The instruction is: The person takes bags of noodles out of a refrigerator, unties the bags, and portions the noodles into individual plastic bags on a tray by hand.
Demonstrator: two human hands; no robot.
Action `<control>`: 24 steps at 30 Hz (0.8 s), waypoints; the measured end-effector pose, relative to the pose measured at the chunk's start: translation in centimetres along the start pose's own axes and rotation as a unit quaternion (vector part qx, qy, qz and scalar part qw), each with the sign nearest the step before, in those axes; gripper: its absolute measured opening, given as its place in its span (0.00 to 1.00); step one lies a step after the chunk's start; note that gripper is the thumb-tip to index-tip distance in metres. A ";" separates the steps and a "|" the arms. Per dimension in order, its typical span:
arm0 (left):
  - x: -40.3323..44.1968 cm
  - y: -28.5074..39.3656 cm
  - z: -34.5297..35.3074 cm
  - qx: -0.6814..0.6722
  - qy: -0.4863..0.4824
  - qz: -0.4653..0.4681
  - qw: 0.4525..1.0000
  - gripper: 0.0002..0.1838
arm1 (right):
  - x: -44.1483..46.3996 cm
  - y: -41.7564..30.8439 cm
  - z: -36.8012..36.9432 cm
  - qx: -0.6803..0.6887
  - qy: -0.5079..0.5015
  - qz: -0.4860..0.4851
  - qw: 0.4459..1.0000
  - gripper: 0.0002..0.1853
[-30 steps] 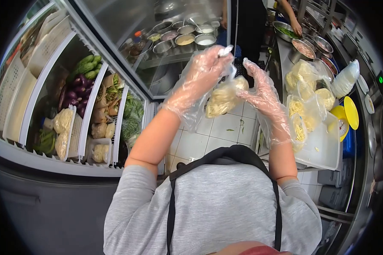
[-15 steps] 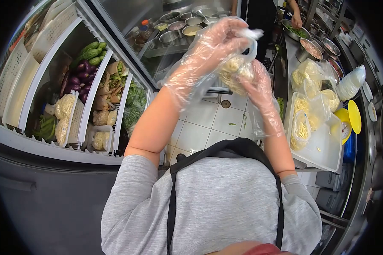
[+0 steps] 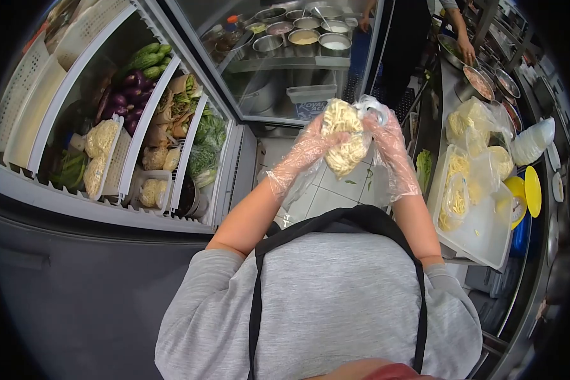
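Observation:
A clear plastic bag of pale cut strips [image 3: 344, 139] is held up in front of my chest. My left hand [image 3: 316, 142], in a clear plastic glove, grips the filled part from the left, its fingers across the bag. On the right, my gloved right hand [image 3: 386, 136] is closed round the twisted whitish top of the bag. Beyond it, a white tray [image 3: 487, 247] holds loose pale strips [image 3: 453, 206] and more filled bags [image 3: 470, 120].
At left an open fridge [image 3: 107, 212] shows eggplants [image 3: 123, 104], cucumbers [image 3: 147, 60] and bagged food [image 3: 100, 139]. Its glass door [image 3: 278, 82] stands ahead. A yellow scale [image 3: 518, 196] is beside the tray. A co-worker's hand [image 3: 466, 49] reaches over metal bowls [image 3: 479, 82].
The bag has been turned and lowered a little. My left hand has moved from the bag's top to its filled body, and my right hand now grips the top. The view has shifted left.

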State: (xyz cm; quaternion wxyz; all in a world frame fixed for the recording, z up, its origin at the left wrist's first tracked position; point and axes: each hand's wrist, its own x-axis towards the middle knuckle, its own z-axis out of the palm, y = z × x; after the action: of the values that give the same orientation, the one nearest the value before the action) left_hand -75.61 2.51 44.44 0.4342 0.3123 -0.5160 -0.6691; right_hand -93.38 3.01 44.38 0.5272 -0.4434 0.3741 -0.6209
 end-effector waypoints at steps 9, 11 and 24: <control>-0.2 -0.2 -2.8 -0.040 0.016 -0.015 0.999 0.27 | 0.5 1.6 0.2 0.028 -0.043 0.098 0.994 0.19; -0.4 -0.2 -2.9 -0.019 0.006 -0.019 1.000 0.28 | 1.0 2.4 0.2 0.072 0.010 0.089 0.993 0.14; -0.6 0.6 -3.5 -0.042 0.014 -0.014 0.999 0.33 | -0.6 1.6 -0.2 0.113 -0.108 0.109 0.982 0.22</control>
State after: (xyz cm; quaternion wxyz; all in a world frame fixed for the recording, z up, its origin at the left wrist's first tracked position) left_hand -72.13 1.52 44.05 0.4448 0.3105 -0.4762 -0.6921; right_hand -93.05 3.33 42.72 0.6759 -0.4021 0.2879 -0.5464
